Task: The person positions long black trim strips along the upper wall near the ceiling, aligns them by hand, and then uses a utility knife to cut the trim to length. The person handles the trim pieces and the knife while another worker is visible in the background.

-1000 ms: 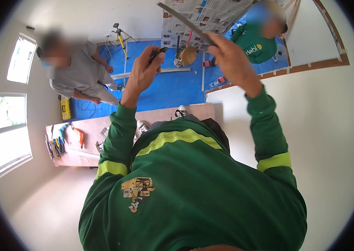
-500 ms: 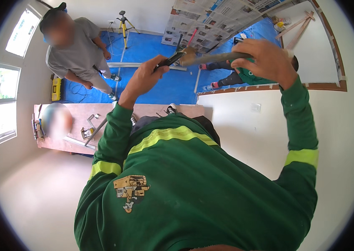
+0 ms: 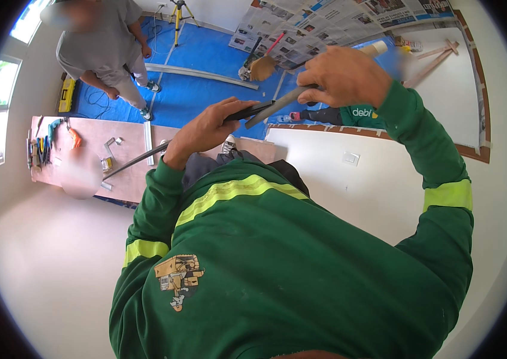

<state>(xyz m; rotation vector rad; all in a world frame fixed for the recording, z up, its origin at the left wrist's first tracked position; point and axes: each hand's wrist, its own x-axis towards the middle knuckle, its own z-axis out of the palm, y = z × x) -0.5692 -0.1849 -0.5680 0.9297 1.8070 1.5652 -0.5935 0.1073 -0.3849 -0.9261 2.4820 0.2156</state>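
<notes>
I log: left hand (image 3: 205,128) closed on slim black-handled tool (image 3: 252,111) | right hand (image 3: 340,75) gripping flat grey metal strip (image 3: 277,106) | pale wooden table (image 3: 128,170) below

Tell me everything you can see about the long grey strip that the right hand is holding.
The grey strip is a thin, flat, straight piece that looks like metal, dull grey with no visible marks. It lies slanted, rising from lower left to upper right. The right hand closes over its upper end, hiding that part. Its lower end meets the dark tool held in the left hand. It is held in the air, above the blue floor sheet.
</notes>
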